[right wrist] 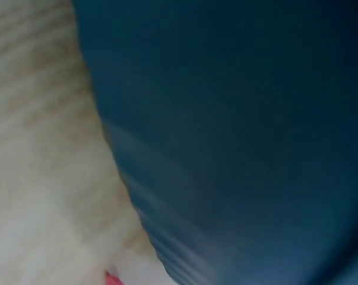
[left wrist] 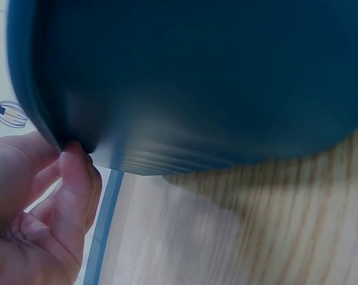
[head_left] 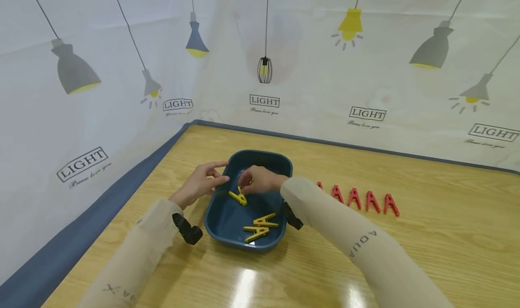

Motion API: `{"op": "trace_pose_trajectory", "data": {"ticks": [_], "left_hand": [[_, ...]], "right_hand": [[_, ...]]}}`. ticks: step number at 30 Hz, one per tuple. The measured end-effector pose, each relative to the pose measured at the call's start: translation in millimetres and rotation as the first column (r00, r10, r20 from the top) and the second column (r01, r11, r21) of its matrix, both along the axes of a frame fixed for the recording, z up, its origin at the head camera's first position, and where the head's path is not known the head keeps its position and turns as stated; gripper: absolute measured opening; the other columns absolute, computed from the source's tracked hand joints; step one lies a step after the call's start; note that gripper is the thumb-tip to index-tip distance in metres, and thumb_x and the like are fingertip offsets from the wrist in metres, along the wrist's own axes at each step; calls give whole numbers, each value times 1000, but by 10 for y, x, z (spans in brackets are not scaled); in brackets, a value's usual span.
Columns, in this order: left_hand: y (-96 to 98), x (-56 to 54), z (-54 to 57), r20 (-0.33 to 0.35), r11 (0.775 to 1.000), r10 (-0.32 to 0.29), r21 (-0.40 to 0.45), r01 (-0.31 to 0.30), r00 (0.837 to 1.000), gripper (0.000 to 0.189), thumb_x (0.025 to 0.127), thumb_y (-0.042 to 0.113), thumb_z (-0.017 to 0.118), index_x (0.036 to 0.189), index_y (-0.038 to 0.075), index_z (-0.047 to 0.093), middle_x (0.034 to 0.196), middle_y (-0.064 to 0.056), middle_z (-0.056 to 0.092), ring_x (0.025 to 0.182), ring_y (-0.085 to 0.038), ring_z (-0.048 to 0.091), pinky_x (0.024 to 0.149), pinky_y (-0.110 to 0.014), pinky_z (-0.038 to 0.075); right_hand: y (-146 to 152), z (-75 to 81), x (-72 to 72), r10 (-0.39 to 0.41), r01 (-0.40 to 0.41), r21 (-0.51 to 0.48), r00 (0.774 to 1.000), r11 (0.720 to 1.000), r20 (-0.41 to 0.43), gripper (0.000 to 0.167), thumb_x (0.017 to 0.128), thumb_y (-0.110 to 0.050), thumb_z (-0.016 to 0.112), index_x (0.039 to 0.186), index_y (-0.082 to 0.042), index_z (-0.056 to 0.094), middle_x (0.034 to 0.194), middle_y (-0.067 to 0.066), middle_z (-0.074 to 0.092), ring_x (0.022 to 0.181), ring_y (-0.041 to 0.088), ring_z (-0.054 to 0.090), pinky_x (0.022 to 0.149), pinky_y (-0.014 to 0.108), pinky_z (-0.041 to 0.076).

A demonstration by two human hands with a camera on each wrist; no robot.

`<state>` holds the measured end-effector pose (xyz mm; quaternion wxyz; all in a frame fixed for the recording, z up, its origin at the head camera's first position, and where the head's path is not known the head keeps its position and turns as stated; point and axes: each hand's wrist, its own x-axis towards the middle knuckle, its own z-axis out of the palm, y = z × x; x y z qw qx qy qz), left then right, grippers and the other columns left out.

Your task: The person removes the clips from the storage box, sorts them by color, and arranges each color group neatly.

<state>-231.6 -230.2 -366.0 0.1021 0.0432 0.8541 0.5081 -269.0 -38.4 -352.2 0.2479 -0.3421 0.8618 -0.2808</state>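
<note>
A dark blue plastic bin (head_left: pixel 243 242) stands on the table. My left hand (head_left: pixel 200 184) holds its left side, and in the left wrist view the thumb and fingers (left wrist: pixel 78 184) pinch the rim. Inside the bin is my right hand (head_left: pixel 262 180), its curled fingertips at one leg of a yellow clothespin (head_left: pixel 240 198); the grip itself is partly hidden. Two more yellow clothespins, an upper one (head_left: pixel 266 221) and a lower one (head_left: pixel 257 232), lie at the bin's near end. The bin's wall (right wrist: pixel 214 148) fills most of the right wrist view, hiding the right fingers.
Right of the bin, several red clothespins (head_left: pixel 372 201) lie in a row on the wooden table (head_left: pixel 447 235); the right sleeve partly covers the leftmost. A white cloth backdrop (head_left: pixel 308 91) printed with lamps borders the table at the back and left.
</note>
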Motion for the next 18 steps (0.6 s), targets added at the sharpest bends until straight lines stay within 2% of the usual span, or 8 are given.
{"op": "trace_pose_trajectory", "data": {"ticks": [10, 18], "left_hand": [[-13, -8, -29, -8, 1000, -17, 11, 17, 1000, 50, 87, 20, 58, 134, 12, 40, 90, -19, 55, 61, -16, 47, 55, -31, 49], [-10, 6, -20, -14, 1000, -17, 17, 17, 1000, 49, 87, 19, 57, 133, 11, 41, 90, -20, 54, 61, -17, 47, 56, -31, 49]], "right_hand": [[-89, -174, 81, -47, 47, 2, 999, 999, -6, 33, 78, -9, 68, 109, -2, 59, 100, 9, 60, 88, 17, 56, 75, 27, 47], [-81, -202, 116, -57, 57, 4, 998, 998, 0, 36, 76, -8, 69, 110, -2, 58, 106, 10, 59, 95, 19, 55, 78, 28, 46]]}}
